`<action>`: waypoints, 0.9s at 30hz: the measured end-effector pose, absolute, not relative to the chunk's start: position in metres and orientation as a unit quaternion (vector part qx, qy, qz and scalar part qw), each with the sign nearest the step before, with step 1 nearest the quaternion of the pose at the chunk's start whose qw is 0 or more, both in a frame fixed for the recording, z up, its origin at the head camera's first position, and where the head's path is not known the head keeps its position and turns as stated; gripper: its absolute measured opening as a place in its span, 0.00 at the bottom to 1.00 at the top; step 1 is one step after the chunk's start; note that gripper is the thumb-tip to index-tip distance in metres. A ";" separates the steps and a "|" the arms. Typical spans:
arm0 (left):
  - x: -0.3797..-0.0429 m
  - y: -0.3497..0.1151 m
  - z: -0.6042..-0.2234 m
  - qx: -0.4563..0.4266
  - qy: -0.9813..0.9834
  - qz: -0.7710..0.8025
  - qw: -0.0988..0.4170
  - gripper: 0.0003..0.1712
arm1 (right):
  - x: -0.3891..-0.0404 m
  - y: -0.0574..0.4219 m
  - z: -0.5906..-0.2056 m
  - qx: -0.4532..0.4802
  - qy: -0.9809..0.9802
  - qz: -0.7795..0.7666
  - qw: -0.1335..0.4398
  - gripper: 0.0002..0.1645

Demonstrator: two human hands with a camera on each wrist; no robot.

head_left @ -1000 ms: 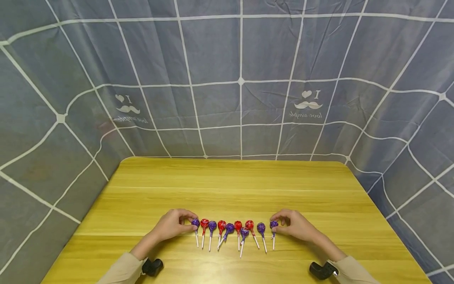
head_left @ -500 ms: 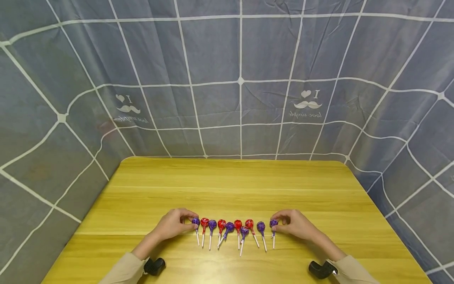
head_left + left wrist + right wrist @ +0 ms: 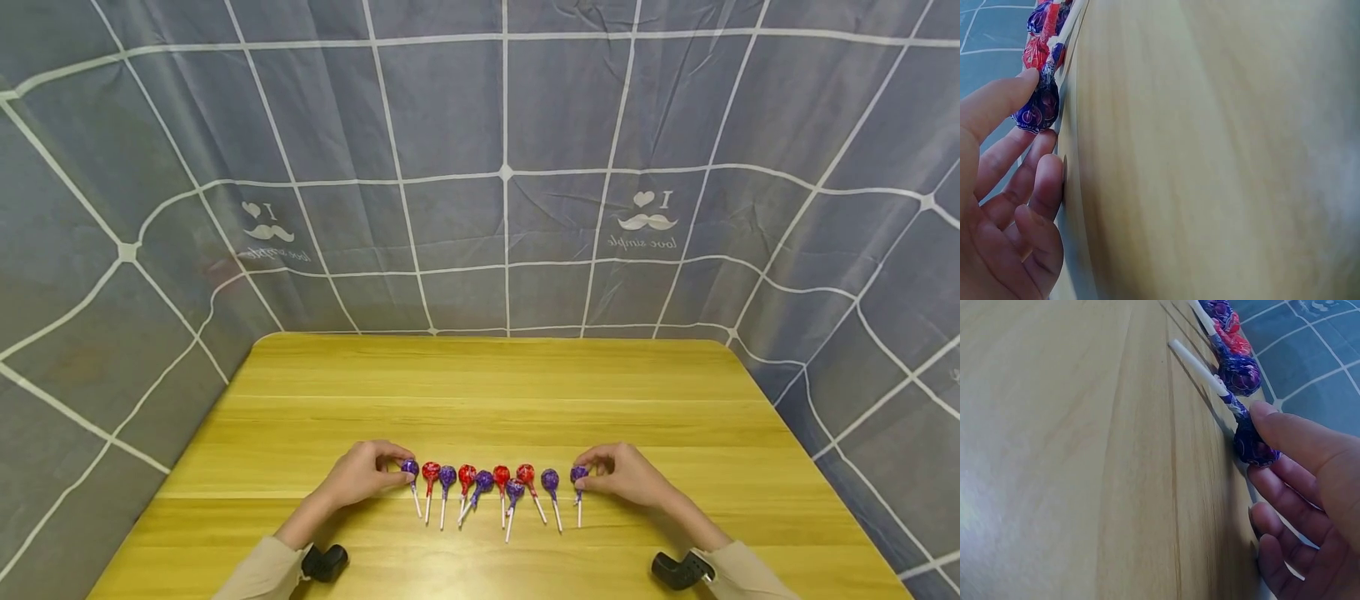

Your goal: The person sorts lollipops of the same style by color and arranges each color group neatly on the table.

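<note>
A row of red and purple wrapped lollipops lies across the table, white sticks towards the person. My left hand (image 3: 367,475) pinches the head of the purple lollipop (image 3: 1040,107) at the row's left end between thumb and fingers. At the right end, my right hand (image 3: 618,475) grips another purple lollipop (image 3: 1250,445) by its head, its stick pointing away from the palm. Beside the left hand's lollipop lies a red lollipop (image 3: 431,472). A purple lollipop (image 3: 550,480) lies just left of the one in my right hand.
The wooden table (image 3: 495,392) spreads out behind the row and to both sides. A grey curtain (image 3: 450,225) with white grid lines hangs at its back and sides. One purple lollipop (image 3: 514,490) sits slightly nearer the person than its neighbours, below a red lollipop (image 3: 502,476).
The left hand's lollipop has shifted slightly left, its stick now slanting more, with a wider gap to the red one. The right hand has stayed nearly still.
</note>
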State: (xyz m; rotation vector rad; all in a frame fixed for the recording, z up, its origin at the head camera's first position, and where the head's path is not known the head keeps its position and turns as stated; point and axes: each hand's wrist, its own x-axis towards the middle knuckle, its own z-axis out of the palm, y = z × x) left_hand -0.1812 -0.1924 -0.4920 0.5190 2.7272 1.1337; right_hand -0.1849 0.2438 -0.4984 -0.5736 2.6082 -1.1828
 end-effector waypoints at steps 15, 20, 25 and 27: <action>-0.179 -0.199 -0.492 0.153 0.903 0.397 0.061 0.20 | -0.189 0.246 -0.503 -0.207 0.877 -0.419 0.114 0.15; -0.179 -0.199 -0.492 0.153 0.901 0.402 0.056 0.21 | -0.191 0.245 -0.501 -0.188 0.876 -0.428 0.117 0.16; -0.180 -0.199 -0.491 0.156 0.903 0.398 0.043 0.22 | -0.194 0.244 -0.497 -0.173 0.873 -0.441 0.114 0.19; -0.181 -0.200 -0.491 0.155 0.905 0.394 0.038 0.21 | -0.195 0.244 -0.496 -0.174 0.874 -0.442 0.104 0.20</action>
